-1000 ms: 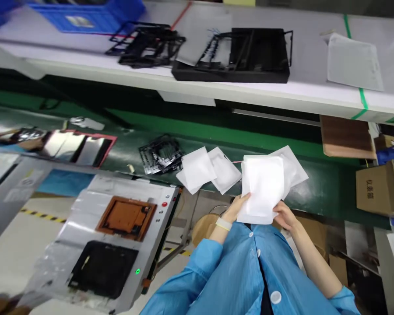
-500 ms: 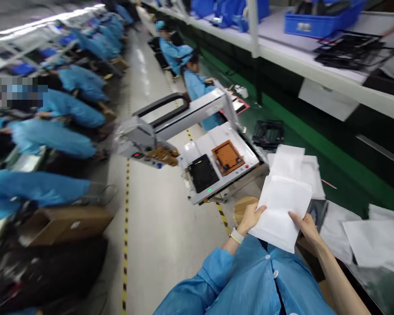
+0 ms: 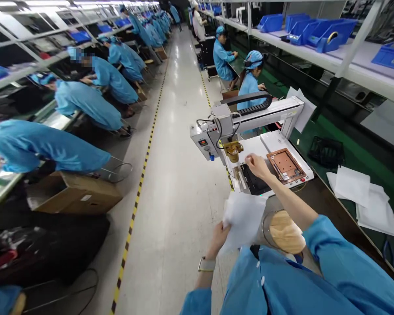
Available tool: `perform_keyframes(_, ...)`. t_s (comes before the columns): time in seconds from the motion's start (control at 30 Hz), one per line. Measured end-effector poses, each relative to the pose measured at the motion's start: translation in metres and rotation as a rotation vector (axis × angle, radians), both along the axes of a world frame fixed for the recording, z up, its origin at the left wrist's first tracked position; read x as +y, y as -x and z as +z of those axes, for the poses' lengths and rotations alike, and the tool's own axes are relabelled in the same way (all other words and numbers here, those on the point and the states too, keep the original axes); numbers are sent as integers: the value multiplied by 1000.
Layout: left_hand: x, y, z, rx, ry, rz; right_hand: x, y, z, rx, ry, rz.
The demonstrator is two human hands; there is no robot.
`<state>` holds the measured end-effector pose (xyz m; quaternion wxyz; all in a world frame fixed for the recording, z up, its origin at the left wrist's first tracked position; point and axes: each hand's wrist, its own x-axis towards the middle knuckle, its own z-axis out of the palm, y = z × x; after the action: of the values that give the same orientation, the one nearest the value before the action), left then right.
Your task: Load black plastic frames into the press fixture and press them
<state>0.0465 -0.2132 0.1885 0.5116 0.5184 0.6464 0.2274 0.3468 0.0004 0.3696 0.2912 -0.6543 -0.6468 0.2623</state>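
My left hand (image 3: pixel 219 238) grips the edge of a flat white pouch (image 3: pixel 244 216), held low in front of my body. My right hand (image 3: pixel 258 166) reaches out over the white bed of a desktop dispensing-type machine (image 3: pixel 262 142). Its fingers are curled closed above a black panel (image 3: pixel 254 177); whatever they hold, if anything, is hidden. Just left of those fingers hangs the machine's brass-coloured head (image 3: pixel 233 151). To the right of the panel on the bed sits a copper-coloured fixture plate (image 3: pixel 285 165).
A round wooden stool (image 3: pixel 284 229) stands below the machine. More white pouches (image 3: pixel 353 186) and a black frame stack (image 3: pixel 326 151) lie on the green bench (image 3: pixel 335 127). Co-workers in blue sit along both sides of the aisle (image 3: pixel 177 175). A cardboard box (image 3: pixel 82 192) is at left.
My view and body have turned toward the machine. My right hand has let go of the white pouch and moved forward over the machine bed; my left still holds the pouch.
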Motion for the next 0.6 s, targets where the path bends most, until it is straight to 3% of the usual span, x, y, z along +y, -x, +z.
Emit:
perform_keyframes(0.1,5,58,4,57,35,91,97,62,24,-189,4,0)
perform_keyframes(0.2,-4,97,6,72,40,171,150,80,32,-363,31,25)
perform_keyframes(0.37,-12,126,7,97,57,269,179,69,34,-547,58,153)
perform_keyframes(0.6,40,125,11,114,36,199,185,62,39,-637,56,272)
